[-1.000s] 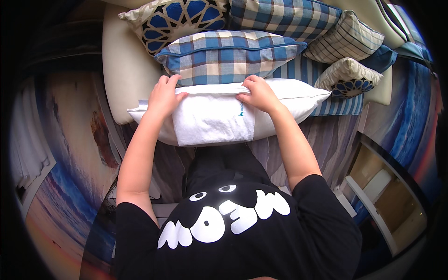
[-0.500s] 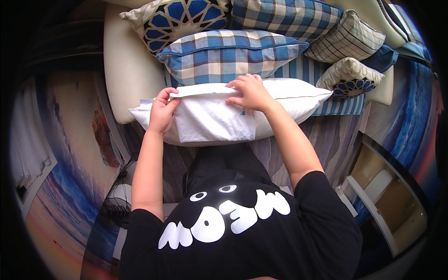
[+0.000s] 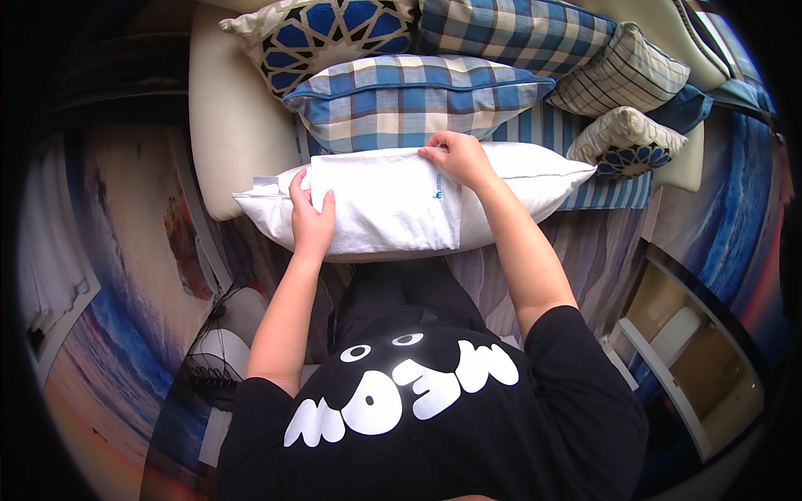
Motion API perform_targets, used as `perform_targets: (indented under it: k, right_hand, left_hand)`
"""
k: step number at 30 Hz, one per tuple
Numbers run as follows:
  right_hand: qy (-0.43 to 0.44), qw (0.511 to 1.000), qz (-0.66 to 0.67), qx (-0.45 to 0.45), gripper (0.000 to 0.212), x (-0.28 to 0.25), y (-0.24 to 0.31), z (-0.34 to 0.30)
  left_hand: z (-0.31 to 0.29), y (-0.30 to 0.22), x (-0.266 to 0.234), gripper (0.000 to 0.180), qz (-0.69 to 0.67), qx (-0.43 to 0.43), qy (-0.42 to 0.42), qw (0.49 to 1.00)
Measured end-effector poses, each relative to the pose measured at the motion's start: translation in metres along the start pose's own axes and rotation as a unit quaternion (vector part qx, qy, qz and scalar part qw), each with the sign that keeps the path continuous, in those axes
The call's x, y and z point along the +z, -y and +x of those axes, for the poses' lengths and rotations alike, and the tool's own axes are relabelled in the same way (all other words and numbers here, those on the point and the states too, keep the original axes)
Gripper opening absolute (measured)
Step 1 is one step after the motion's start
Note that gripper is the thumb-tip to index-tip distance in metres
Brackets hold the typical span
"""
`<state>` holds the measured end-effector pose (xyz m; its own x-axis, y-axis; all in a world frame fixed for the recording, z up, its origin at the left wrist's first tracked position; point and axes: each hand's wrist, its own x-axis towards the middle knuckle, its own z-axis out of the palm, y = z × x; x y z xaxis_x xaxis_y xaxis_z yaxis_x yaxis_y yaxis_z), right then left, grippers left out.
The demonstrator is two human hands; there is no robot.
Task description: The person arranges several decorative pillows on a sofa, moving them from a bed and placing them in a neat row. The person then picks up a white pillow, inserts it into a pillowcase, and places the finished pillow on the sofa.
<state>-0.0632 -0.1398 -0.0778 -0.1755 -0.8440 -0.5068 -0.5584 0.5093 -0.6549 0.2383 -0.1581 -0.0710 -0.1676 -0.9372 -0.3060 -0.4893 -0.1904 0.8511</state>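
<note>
A folded white cloth (image 3: 376,204) with a small blue print near its right edge lies flat over a white pillow (image 3: 535,179). The pillow rests in front of my legs, its pointed corners sticking out to either side. My left hand (image 3: 312,221) lies at the cloth's left edge, thumb and fingers apart, touching the cloth and the pillow. At the cloth's far edge, toward the right, my right hand (image 3: 457,159) has its fingers pinched together on the fabric. A bit of greyish fabric shows at the pillow's left end.
Beyond the pillow is a cream sofa (image 3: 238,108) with a blue striped seat (image 3: 614,190). On it sit a blue plaid cushion (image 3: 418,96), a second plaid cushion (image 3: 518,33), a striped cushion (image 3: 622,71) and patterned cushions (image 3: 334,37). A white rounded object with cables (image 3: 221,346) stands at left.
The cloth's raised far edge now lies flat. My left hand has let go of the corner, moved nearer and opened; my right hand has shifted slightly right and closed on the edge.
</note>
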Motion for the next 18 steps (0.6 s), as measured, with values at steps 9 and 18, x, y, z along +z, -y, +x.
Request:
perform_targets:
  k: [9, 18]
  right_hand:
    - [-0.138, 0.980, 0.130, 0.060, 0.036, 0.025, -0.025, -0.015]
    - [-0.127, 0.967, 0.179, 0.127, 0.060, 0.057, -0.038, -0.120]
  left_hand:
    - [-0.065, 0.023, -0.003, 0.048, 0.028, -0.025, -0.028, 0.999]
    - [-0.037, 0.032, 0.001, 0.049, 0.035, -0.088, 0.004, 0.996]
